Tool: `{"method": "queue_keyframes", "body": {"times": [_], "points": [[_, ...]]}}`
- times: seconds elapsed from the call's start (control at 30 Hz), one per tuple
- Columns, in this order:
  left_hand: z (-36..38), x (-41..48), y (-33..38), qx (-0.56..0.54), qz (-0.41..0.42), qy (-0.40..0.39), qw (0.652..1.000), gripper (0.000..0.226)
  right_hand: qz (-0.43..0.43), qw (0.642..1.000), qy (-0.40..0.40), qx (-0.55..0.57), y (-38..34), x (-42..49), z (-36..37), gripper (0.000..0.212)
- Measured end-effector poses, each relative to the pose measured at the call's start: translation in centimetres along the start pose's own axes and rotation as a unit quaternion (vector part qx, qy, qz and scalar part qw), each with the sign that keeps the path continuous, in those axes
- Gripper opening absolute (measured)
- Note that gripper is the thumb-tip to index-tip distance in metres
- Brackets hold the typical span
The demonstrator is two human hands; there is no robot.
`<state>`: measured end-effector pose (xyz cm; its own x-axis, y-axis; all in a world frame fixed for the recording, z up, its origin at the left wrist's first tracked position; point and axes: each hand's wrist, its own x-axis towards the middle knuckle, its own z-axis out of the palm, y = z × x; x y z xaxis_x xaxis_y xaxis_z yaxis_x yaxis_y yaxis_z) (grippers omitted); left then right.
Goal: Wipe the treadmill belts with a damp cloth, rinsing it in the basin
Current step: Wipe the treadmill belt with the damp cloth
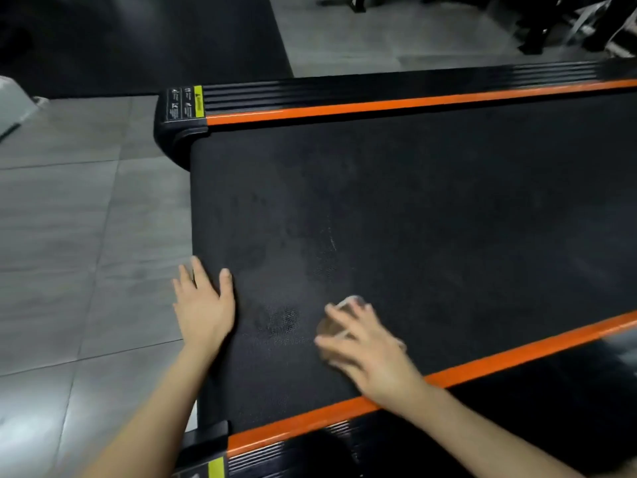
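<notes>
At the far left edge a pale object [13,105] lies on the grey tiled floor [69,219]; it is cut off and I cannot tell what it is. Beyond the tiles a black mat [138,39] covers the far left of the room.

My left hand [203,305] lies flat and open on the left end of the treadmill belt [431,208], fingers straight and pointing away from me, the outer ones reaching over the belt's edge above the floor. It holds nothing.

At the far left corner of the treadmill, the ribbed black far rail [344,93] carries a warning label [198,101]: a yellow strip with a black panel of small white pictograms and print beside it. The writing is too small to read. A second yellow label [216,468] shows at the near left corner, cut off by the bottom edge and just as unreadable. No brand name can be made out.

An orange stripe [379,105] runs along the far side of the belt and another orange stripe [499,365] along the near side. Between them the black belt shows dull, mottled patches near its left end.

The cloth [350,301], pale and bunched, lies on the belt to the right of my left hand, close to the near stripe. My right hand [372,353] presses down on it with fingers spread across its top; the hand is blurred, and most of the cloth is hidden beneath it.

At the far right, dark gym equipment [551,25] stands on grey flooring.
</notes>
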<state>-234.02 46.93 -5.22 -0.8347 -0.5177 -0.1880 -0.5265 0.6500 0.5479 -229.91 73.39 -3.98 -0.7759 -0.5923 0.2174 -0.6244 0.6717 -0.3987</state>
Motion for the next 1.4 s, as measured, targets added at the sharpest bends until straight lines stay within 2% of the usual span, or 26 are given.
{"method": "queue_keyframes", "body": {"times": [0.07, 0.2, 0.27, 0.37, 0.4, 0.47, 0.57, 0.63, 0.67, 0.73, 0.87, 0.9, 1.07, 1.13, 1.27, 1.33, 1.4], "points": [[-0.1, 0.0, 0.2, -0.05, -0.036, -0.016, 0.998, 0.063, -0.044, 0.998, -0.038, 0.025, -0.2, 1.6, 0.8, 0.034], [-0.3, -0.3, 0.9, -0.042, -0.029, -0.008, 0.999, 0.062, -0.096, 0.994, -0.044, 0.006, 2.4, 7.9, 1.4, 0.043], [-0.2, -0.2, 0.8, -0.028, -0.031, 0.0, 0.999, 0.061, -0.047, 0.999, -0.012, 0.005, 3.9, 13.3, 1.9, 0.044], [0.1, -0.1, 0.6, -0.025, -0.021, 0.005, 0.999, 0.061, 0.106, 0.992, 0.064, 0.034, 4.3, 19.7, 2.6, 0.026], [0.1, 0.0, 0.6, -0.025, -0.017, 0.007, 1.0, 0.061, 0.124, 0.989, 0.073, 0.035, 3.8, 19.9, 3.0, 0.024], [0.2, 0.0, 0.6, -0.026, -0.013, 0.009, 1.0, 0.06, 0.06, 0.995, 0.07, 0.033, 2.3, 16.9, 3.4, 0.033], [0.3, 0.0, 0.6, -0.021, -0.009, 0.014, 1.0, 0.06, -0.113, 0.992, -0.036, 0.04, 0.5, 9.6, 3.1, 0.048], [0.3, 0.0, 0.6, -0.017, -0.008, 0.017, 1.0, 0.059, -0.197, 0.976, -0.078, 0.044, 1.3, 9.1, 2.5, 0.051], [0.3, 0.0, 0.6, -0.018, -0.01, 0.013, 1.0, 0.059, -0.212, 0.972, -0.091, 0.037, 2.1, 10.7, 2.2, 0.054], [0.4, 0.0, 0.6, -0.022, -0.014, 0.007, 1.0, 0.059, -0.179, 0.979, -0.093, 0.017, 3.8, 15.4, 2.7, 0.056], [0.2, 0.1, 0.7, -0.022, -0.013, -0.001, 1.0, 0.06, 0.027, 0.999, 0.013, 0.029, 6.2, 24.2, 3.3, 0.036], [0.1, 0.0, 0.8, -0.018, -0.012, -0.006, 1.0, 0.06, 0.047, 0.998, 0.029, 0.028, 6.2, 25.0, 3.6, 0.034], [-0.8, 3.5, 1.5, 0.076, -0.02, -0.022, 0.997, 0.064, 0.041, 0.998, 0.046, 0.017, 6.5, 25.2, 3.8, 0.036], [-1.0, 6.8, 2.4, 0.031, -0.007, -0.036, 0.999, 0.063, 0.04, 0.998, 0.041, 0.019, 6.5, 25.2, 3.8, 0.036], [-0.6, 9.5, 3.2, -0.076, -0.01, -0.042, 0.996, 0.06, -0.016, 1.0, -0.003, -0.013, 8.8, 25.8, 2.9, 0.041], [-0.4, 9.2, 2.9, -0.073, -0.004, -0.037, 0.997, 0.059, 0.031, 0.997, 0.044, -0.046, 13.0, 27.0, 1.0, 0.038], [-0.3, 9.2, 2.7, -0.08, 0.007, -0.025, 0.996, 0.059, 0.132, 0.986, 0.088, -0.056, 16.5, 28.3, -0.9, 0.028]]}}
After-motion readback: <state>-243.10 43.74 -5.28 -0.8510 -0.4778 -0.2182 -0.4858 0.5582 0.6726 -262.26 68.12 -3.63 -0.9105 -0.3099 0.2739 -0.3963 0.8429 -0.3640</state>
